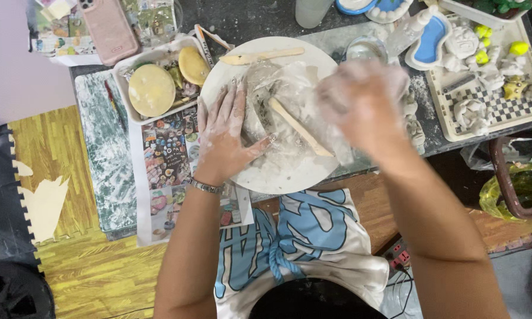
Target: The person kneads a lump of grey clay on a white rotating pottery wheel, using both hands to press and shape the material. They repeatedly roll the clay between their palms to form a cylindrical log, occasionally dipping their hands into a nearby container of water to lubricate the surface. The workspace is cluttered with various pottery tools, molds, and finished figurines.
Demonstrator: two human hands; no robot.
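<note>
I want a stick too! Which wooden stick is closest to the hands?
The wooden stick lying slanted in the plastic, between both hands; the other stick rests at the round board's far edge.

A matt white round plate (260,171), dusted and smeared with pale plaster-like residue, is seen beneath crinkled clear plastic film (289,88), which looks thin and glossy. Two flat sticks (298,127) of bare light wood are coated with the same chalky powder. The left hand (224,139) and the blurred right hand (366,100) are covered in dry white dust. A shiny metal bracelet (207,187) is worn on the left wrist. A glossy printed paper sheet (168,153) lies beside the plate. The phone case (109,29) appears smooth, matt pink.
</note>
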